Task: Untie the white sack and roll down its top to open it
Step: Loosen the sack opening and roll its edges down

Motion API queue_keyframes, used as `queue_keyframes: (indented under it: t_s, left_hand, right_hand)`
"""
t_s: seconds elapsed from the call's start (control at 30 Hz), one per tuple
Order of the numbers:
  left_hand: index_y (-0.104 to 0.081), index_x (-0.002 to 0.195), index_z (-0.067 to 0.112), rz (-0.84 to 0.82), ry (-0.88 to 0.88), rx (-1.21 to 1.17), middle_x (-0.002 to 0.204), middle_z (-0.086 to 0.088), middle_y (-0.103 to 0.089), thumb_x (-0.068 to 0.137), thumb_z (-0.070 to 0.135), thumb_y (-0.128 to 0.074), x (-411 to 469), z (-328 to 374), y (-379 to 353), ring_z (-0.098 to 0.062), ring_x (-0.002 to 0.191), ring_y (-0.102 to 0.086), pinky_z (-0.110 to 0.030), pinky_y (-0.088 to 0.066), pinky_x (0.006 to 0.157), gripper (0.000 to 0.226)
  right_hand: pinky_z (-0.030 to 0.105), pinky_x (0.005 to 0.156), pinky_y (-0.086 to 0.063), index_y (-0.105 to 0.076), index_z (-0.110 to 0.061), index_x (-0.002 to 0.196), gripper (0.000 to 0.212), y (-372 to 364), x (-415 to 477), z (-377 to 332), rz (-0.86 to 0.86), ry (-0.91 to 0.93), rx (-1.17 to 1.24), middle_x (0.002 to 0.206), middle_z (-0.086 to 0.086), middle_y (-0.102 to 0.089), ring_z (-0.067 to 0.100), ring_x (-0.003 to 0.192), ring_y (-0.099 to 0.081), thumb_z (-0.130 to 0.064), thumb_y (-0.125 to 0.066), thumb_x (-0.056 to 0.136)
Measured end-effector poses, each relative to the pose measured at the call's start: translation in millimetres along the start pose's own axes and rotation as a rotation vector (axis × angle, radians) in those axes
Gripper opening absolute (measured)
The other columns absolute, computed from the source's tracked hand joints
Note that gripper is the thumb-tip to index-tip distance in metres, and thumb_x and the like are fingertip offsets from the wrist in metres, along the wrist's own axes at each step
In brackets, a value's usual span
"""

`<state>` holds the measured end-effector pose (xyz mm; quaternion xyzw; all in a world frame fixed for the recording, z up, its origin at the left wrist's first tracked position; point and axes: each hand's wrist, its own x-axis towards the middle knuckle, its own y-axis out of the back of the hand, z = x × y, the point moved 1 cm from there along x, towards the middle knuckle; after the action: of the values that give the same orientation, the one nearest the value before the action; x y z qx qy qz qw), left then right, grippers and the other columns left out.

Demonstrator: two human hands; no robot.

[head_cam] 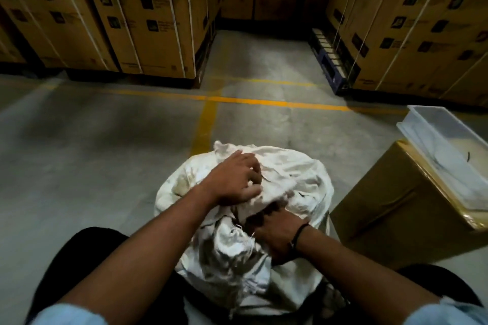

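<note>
The sack (264,219) stands on the floor (105,153) right between the person's knees, upright, its long axis rising toward the camera, top bunched and crumpled. Left hand (235,179) is on the far side of the bunched top, fingers curled into the cloth; right hand (277,235) is on the near side, lower, fist closed around a gathered fold. Both are gripping fabric, neither spread. The right looks nearer the neck, so the loosening likely falls to it, with the left steadying. A thin thread shows beside the right hand, but whether any knot remains is hard to tell; the folds and the hands cover the neck. The sack's base is cut off below. To the right, just beside it, a box (396,214) carries a clear tray (422,119). Stacked cartons (148,21) stand well behind.
</note>
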<state>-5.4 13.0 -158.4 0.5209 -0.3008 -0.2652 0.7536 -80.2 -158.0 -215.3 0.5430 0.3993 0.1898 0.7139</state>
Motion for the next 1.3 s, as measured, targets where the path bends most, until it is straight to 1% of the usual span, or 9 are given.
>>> queue_keyframes:
  t_s: [0.1, 0.23, 0.4, 0.5, 0.6, 0.73, 0.87, 1.03, 1.3]
  left_hand:
    - [-0.051, 0.110, 0.039, -0.177, 0.355, 0.140, 0.131, -0.002, -0.040, 0.062, 0.074, -0.064, -4, -9, -22, -0.031, 0.094, -0.061, -0.046, -0.050, 0.089, 0.061]
    - [-0.046, 0.115, 0.038, 0.098, 0.694, 0.071, 0.126, -0.005, -0.042, 0.080, 0.030, -0.071, -9, -32, -3, -0.037, 0.087, -0.067, -0.040, -0.050, 0.069, 0.044]
    - [-0.043, 0.133, 0.023, 0.745, 0.955, 0.204, 0.142, -0.016, -0.043, 0.081, 0.020, -0.065, -19, -74, 70, -0.048, 0.095, -0.062, -0.051, -0.053, 0.076, 0.056]
    - [-0.043, 0.135, 0.018, 0.490, 1.046, 0.318, 0.155, -0.022, -0.029, 0.081, 0.029, -0.070, -22, -79, 58, -0.051, 0.124, -0.045, -0.060, -0.039, 0.104, 0.061]
    - [-0.035, 0.152, 0.015, 0.333, 0.837, 0.414, 0.164, -0.027, -0.004, 0.080, 0.043, -0.072, -11, -48, 33, -0.053, 0.149, -0.007, -0.063, 0.005, 0.119, 0.085]
    - [-0.035, 0.153, 0.028, 0.176, 0.027, 0.080, 0.161, -0.008, -0.031, 0.074, 0.065, -0.072, 4, 22, 32, -0.030, 0.146, -0.031, -0.050, -0.034, 0.116, 0.095]
    - [0.019, 0.156, 0.037, -0.222, 0.175, 0.227, 0.168, -0.009, 0.011, 0.053, 0.086, -0.069, -16, 29, -6, -0.036, 0.153, -0.006, -0.054, -0.013, 0.124, 0.144]
    - [-0.018, 0.160, 0.029, 0.180, 0.278, 0.231, 0.161, -0.012, -0.029, 0.066, 0.026, -0.064, -10, -8, 27, -0.036, 0.137, -0.041, -0.044, -0.036, 0.113, 0.105]
    - [-0.049, 0.145, 0.024, 0.565, 0.255, 0.268, 0.142, -0.002, -0.057, 0.094, 0.012, -0.050, -9, -8, 69, -0.028, 0.116, -0.062, -0.044, -0.055, 0.089, 0.052]
  right_hand:
    - [0.063, 0.093, -0.044, -0.041, -0.033, 0.126, 0.087, -24, 2, 4, -0.146, -0.134, -0.064, 0.131, 0.022, -0.057, 0.050, 0.118, -0.054, -0.063, -0.072, 0.050]
    - [0.061, 0.111, -0.016, -0.029, -0.032, 0.144, 0.071, -32, -2, 33, -0.091, -0.345, 0.013, 0.159, 0.027, -0.010, 0.045, 0.139, -0.029, -0.047, -0.060, 0.082]
    - [0.058, 0.106, -0.021, -0.039, -0.029, 0.136, 0.059, 11, -27, 109, 0.115, -0.671, 0.146, 0.146, 0.000, -0.045, 0.025, 0.135, -0.040, -0.049, -0.055, 0.083]
    - [0.063, 0.110, -0.015, -0.042, -0.022, 0.138, 0.060, 2, -17, 101, -0.025, -0.674, 0.149, 0.146, 0.004, -0.044, 0.029, 0.136, -0.037, -0.033, -0.059, 0.081]
    - [0.066, 0.112, -0.009, -0.038, -0.022, 0.142, 0.079, -11, -8, 89, -0.276, -0.623, 0.198, 0.150, 0.009, -0.037, 0.034, 0.140, -0.029, -0.041, -0.073, 0.075]
    - [0.060, 0.110, -0.020, -0.044, -0.025, 0.139, 0.083, 27, -7, 96, -0.172, -0.514, 0.143, 0.148, 0.005, -0.039, 0.031, 0.141, -0.029, -0.055, -0.074, 0.067]
    - [0.041, 0.101, -0.038, -0.056, -0.024, 0.129, 0.067, 68, -34, 101, 0.209, -0.436, 0.297, 0.133, 0.005, -0.060, 0.029, 0.123, -0.053, -0.039, -0.047, 0.064]
    - [0.039, 0.105, -0.040, -0.038, -0.016, 0.146, 0.079, 78, -53, 97, 0.529, -0.526, 0.488, 0.144, 0.012, -0.048, 0.032, 0.129, -0.046, -0.022, -0.052, 0.068]
    - [0.048, 0.109, -0.038, -0.035, -0.004, 0.146, 0.082, 113, -46, 67, 0.711, -0.440, 0.102, 0.149, 0.017, -0.039, 0.035, 0.136, -0.037, -0.012, -0.057, 0.067]
